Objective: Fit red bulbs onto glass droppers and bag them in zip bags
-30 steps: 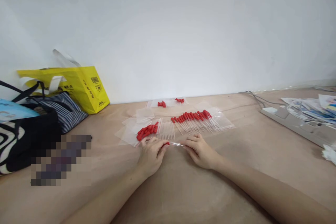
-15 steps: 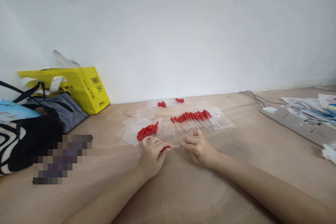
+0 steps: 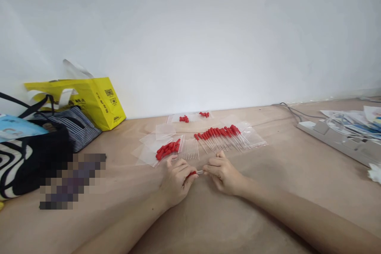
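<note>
My left hand (image 3: 177, 178) is closed around a red rubber dropper bulb (image 3: 192, 173), mostly hidden by the fingers. From the bulb a clear dropper tube (image 3: 200, 172) runs across to my right hand (image 3: 222, 172), whose fingers pinch its other end. Just beyond my left hand, a pile of red bulbs (image 3: 167, 149) lies on clear zip bags. To its right is a row of clear tubes (image 3: 189, 149) without bulbs. Several droppers with red bulbs (image 3: 218, 133) lie side by side beyond my right hand, partly over another zip bag (image 3: 256, 139).
Smaller red pieces (image 3: 184, 119) lie on clear bags near the wall. On the left stand a yellow bag (image 3: 104, 103), a striped pouch (image 3: 80, 127) and a black bag (image 3: 38, 162), beside a pixelated patch. A power strip (image 3: 333, 141), cables and papers occupy the right.
Both hands have come slightly nearer to me and closer together. Less of the tube shows between them. The bulbs and droppers on the table have stayed in place.
</note>
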Motion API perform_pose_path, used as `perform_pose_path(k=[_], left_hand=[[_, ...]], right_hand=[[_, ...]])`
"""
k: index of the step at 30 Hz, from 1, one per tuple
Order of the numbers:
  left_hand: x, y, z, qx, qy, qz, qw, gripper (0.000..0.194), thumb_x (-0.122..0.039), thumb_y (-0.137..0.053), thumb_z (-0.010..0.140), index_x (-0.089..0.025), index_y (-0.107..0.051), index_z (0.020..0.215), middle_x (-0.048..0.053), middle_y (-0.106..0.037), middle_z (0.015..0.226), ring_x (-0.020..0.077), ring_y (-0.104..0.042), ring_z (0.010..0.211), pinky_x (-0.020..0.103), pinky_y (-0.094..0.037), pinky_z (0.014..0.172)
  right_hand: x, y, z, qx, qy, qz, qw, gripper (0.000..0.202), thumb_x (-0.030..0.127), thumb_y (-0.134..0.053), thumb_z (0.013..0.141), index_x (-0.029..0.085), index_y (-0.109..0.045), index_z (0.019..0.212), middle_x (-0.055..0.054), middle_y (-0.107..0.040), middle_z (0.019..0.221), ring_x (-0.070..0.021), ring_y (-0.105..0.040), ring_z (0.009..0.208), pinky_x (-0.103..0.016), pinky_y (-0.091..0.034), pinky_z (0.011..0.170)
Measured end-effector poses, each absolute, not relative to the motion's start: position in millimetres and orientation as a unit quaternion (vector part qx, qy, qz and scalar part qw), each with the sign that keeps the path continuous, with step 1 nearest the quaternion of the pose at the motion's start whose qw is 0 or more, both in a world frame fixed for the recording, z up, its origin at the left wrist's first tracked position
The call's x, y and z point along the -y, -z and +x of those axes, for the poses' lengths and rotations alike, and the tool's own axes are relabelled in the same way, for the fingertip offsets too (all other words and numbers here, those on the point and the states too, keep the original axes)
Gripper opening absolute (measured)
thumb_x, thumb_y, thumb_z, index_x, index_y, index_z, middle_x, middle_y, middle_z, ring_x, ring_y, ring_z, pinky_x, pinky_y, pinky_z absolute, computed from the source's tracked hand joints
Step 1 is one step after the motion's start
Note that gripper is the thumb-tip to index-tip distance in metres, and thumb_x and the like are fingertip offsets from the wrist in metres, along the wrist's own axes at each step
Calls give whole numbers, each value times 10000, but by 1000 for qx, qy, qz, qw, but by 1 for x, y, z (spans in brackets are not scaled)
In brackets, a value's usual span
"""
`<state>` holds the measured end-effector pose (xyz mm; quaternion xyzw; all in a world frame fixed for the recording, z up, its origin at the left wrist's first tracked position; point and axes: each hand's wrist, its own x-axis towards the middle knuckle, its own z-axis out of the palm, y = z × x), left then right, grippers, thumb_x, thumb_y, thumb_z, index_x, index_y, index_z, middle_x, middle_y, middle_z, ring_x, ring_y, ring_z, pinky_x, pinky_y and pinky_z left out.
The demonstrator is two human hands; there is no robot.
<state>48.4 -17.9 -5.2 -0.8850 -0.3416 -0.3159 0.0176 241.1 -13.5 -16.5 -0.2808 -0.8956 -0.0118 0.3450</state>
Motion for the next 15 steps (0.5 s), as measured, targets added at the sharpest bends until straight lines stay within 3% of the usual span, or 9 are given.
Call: perform_pose_path(k=[8,13,15], left_hand=[[10,2,42,381,298,-875,10,125,-323,-517,802,-239,-583,868,-27,-663,750,156,-545,741,442,-170,901],[11,-1,39,381,281,-880,31,133,-279,-486,823,-261,-610,778,-47,-662,688,154,-540,732,441,-177,909],[11,-1,37,383,269,-883,37,114,-292,-495,815,-276,-606,836,-44,-668,748,164,-541,770,442,-178,909]], right_hand=[[8,15,247,880,-85,-345,315,200,178,-375,858,160,-574,842,-18,-586,702,-110,-498,663,-278,-240,686],[10,13,249,888,-47,-356,286,175,203,-422,846,187,-596,856,-22,-596,744,-131,-506,731,-295,-251,707],[11,12,250,891,-23,-366,269,155,224,-460,826,193,-611,834,-31,-591,750,-145,-502,745,-292,-266,692]])
